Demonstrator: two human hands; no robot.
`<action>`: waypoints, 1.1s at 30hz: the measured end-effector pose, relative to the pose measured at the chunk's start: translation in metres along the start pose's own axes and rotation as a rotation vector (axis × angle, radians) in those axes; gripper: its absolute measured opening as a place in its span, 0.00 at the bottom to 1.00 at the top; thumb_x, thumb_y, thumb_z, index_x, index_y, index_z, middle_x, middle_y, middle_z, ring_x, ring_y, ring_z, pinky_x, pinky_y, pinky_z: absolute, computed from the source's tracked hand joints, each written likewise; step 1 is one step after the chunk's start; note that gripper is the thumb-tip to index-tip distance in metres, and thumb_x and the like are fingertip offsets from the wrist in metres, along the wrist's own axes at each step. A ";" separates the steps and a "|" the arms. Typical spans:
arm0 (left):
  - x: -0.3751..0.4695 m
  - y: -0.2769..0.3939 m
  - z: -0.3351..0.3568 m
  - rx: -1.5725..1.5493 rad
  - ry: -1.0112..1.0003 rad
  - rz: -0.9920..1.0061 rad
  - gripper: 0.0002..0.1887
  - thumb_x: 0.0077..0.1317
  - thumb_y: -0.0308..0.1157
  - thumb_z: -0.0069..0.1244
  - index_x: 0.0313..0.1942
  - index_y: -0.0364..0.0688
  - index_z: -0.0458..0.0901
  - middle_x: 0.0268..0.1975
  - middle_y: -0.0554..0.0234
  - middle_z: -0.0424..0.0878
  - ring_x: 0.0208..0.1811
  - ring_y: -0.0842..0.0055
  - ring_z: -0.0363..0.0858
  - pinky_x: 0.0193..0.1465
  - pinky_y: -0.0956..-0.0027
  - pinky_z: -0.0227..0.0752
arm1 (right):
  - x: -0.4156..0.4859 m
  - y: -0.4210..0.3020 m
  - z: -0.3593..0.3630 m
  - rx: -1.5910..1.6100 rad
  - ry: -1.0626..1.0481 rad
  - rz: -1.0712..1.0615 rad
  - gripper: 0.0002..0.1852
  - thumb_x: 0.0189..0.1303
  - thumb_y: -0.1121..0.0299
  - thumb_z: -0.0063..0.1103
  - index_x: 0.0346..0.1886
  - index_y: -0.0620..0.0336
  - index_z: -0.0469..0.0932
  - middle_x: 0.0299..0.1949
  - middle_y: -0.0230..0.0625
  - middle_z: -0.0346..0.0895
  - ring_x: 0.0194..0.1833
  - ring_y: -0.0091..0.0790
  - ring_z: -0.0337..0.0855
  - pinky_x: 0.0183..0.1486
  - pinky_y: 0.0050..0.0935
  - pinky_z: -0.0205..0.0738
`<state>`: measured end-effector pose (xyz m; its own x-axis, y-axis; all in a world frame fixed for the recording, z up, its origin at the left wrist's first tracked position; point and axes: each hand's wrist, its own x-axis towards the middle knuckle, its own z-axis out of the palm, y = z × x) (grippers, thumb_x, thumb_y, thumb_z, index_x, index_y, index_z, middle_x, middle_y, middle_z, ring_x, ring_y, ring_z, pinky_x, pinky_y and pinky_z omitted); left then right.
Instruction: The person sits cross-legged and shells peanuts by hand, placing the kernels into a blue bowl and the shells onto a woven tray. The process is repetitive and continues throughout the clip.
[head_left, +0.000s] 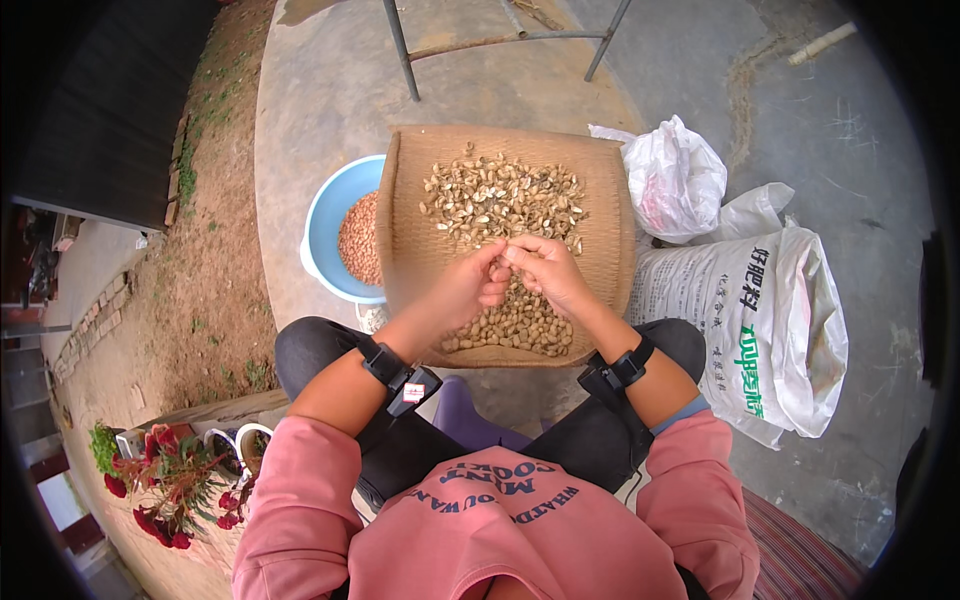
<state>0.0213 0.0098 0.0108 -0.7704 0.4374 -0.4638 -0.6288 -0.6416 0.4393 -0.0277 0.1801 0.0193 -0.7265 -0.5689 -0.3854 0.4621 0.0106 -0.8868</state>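
My left hand (480, 279) and my right hand (546, 268) meet at the fingertips above a woven tray (405, 225). Thumbs and forefingers are pinched together around what seems to be a peanut, almost wholly covered by the fingers. Beyond my hands, broken peanut shells (506, 199) are spread over the tray, some showing pale insides. Nearer to me lies a heap of whole unshelled peanuts (517, 326), partly hidden under my wrists. Against the tray's left side stands a light blue plastic basin (322, 225) with reddish shelled peanut kernels (361, 240) in it.
On the right a white woven sack (750, 322) with printed writing lies beside a knotted white plastic bag (671, 180). A metal frame's legs (409, 71) stand on the concrete beyond the tray. Potted red flowers (161, 480) are at lower left. My knees flank the tray's near edge.
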 end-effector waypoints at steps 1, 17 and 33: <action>0.000 0.000 0.001 0.005 0.002 0.015 0.16 0.78 0.44 0.37 0.33 0.45 0.68 0.25 0.76 0.63 0.22 0.88 0.55 0.21 0.81 0.47 | 0.000 0.000 0.000 0.039 0.003 0.006 0.12 0.67 0.65 0.60 0.47 0.63 0.81 0.32 0.27 0.78 0.22 0.12 0.64 0.22 0.15 0.55; 0.006 0.002 -0.007 -0.113 -0.005 0.159 0.06 0.74 0.32 0.46 0.40 0.40 0.75 0.28 0.73 0.69 0.25 0.87 0.61 0.25 0.83 0.56 | 0.005 -0.010 -0.001 -0.203 0.209 -0.259 0.17 0.72 0.66 0.53 0.60 0.62 0.76 0.26 0.24 0.73 0.25 0.14 0.67 0.25 0.14 0.62; 0.014 -0.002 -0.015 -0.073 0.094 0.147 0.17 0.78 0.39 0.34 0.45 0.37 0.78 0.37 0.65 0.80 0.40 0.78 0.79 0.43 0.74 0.73 | -0.002 -0.009 0.006 -1.113 0.247 -0.724 0.11 0.64 0.66 0.59 0.47 0.56 0.82 0.28 0.37 0.81 0.30 0.36 0.83 0.31 0.35 0.76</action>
<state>0.0134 0.0075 -0.0077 -0.8378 0.2769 -0.4705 -0.4984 -0.7397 0.4521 -0.0271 0.1767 0.0297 -0.7557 -0.5701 0.3224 -0.6294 0.4964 -0.5978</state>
